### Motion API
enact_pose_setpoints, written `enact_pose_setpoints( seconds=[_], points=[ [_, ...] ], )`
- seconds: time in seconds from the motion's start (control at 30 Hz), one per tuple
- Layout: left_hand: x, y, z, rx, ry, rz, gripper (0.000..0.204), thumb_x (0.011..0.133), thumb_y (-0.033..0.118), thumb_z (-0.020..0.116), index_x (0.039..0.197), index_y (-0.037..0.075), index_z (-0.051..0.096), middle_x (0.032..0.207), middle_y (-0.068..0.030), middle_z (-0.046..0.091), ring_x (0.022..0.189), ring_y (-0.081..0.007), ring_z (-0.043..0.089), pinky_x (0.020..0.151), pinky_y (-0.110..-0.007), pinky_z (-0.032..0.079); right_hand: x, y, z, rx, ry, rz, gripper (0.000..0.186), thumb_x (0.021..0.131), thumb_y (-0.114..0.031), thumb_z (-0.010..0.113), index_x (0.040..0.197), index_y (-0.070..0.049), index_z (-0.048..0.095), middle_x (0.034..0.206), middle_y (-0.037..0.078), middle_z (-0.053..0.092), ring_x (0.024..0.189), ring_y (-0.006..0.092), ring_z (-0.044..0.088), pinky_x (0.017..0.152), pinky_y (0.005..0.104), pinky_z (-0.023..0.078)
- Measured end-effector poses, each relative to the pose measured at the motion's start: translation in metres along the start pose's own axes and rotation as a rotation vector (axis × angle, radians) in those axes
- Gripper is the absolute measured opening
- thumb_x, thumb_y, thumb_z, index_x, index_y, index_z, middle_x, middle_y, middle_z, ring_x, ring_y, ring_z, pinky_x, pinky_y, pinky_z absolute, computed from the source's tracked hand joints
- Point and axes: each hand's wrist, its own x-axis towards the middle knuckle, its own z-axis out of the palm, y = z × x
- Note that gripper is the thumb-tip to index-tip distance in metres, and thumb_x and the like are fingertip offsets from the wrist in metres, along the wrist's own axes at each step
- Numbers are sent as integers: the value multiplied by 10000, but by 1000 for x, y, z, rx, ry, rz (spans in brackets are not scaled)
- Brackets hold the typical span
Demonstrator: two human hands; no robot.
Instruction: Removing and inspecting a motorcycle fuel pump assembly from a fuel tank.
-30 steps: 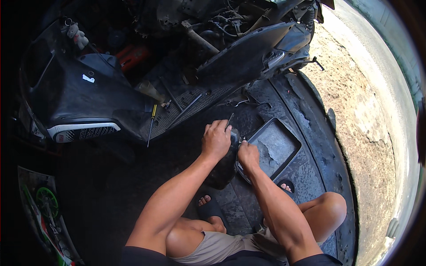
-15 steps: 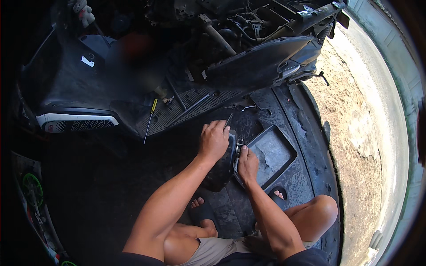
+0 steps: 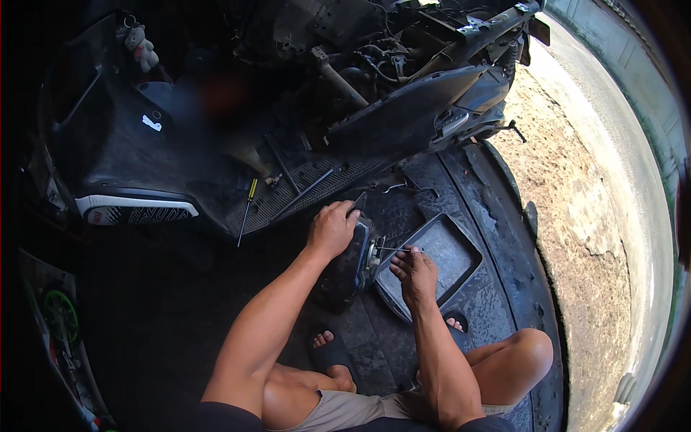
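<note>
A glossy black tank-like part (image 3: 340, 281) stands tilted in front of me, with a round metal fitting (image 3: 372, 259) on its right side. My left hand (image 3: 331, 232) is closed over its upper edge, the fingertips partly hidden. On the other side, my right hand (image 3: 417, 275) pinches a thin dark metal rod (image 3: 394, 249) between thumb and fingers. The rod's far end reaches the fitting; its exact kind does not show. Beneath my right hand lies a shallow grey tray (image 3: 443, 248) with a dark rim.
A partly stripped scooter (image 3: 403, 108) stands ahead. On its ribbed footboard (image 3: 288, 201) rest a yellow-handled screwdriver (image 3: 248, 205) and a long metal bar (image 3: 302, 193). A bent metal tool (image 3: 403, 189) lies on the floor behind the tray. Sunlit ground (image 3: 568, 194) stretches along the right.
My right hand has drawn back to the right from the fitting, exposing the thin rod. My left hand and the black part have shifted slightly left in the picture, as the view itself moved.
</note>
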Motion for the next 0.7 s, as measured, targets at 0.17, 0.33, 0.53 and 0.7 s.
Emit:
enact_pose_setpoints(
  seconds=[0.17, 0.33, 0.53, 0.7],
  points=[
    [13, -1, -8, 39, -76, 45, 338, 925, 269, 630, 1143, 15, 681, 1103, -189, 685, 1033, -393, 643, 896, -442, 511, -6, 6, 6, 137, -2, -12, 339, 1021, -211, 554, 1200, 77, 552, 1050, 202, 664, 909, 271, 709, 757, 332, 613],
    [17, -17, -16, 197, -26, 48, 399, 911, 397, 639, 1120, 61, 690, 1068, -164, 695, 1006, -375, 659, 868, -459, 526, -13, 18, 15, 143, -53, 16, 347, 1017, -191, 556, 1231, 82, 541, 1105, 214, 663, 950, 276, 709, 790, 340, 613],
    [21, -5, -19, 285, -78, 14, 422, 906, 401, 656, 1115, 35, 686, 1091, -180, 688, 1052, -364, 643, 883, -455, 519, -15, 20, 25, 187, -66, 6, 343, 1014, -172, 549, 1244, 83, 536, 1117, 207, 660, 968, 274, 703, 808, 340, 609],
    [25, -11, -19, 464, 15, 33, 405, 926, 395, 628, 1049, 11, 594, 1080, -171, 610, 1056, -385, 589, 849, -501, 517, -19, 19, 34, 189, -73, 9, 344, 1012, -162, 546, 1255, 81, 532, 1129, 206, 655, 980, 273, 700, 817, 345, 606]
  ],
)
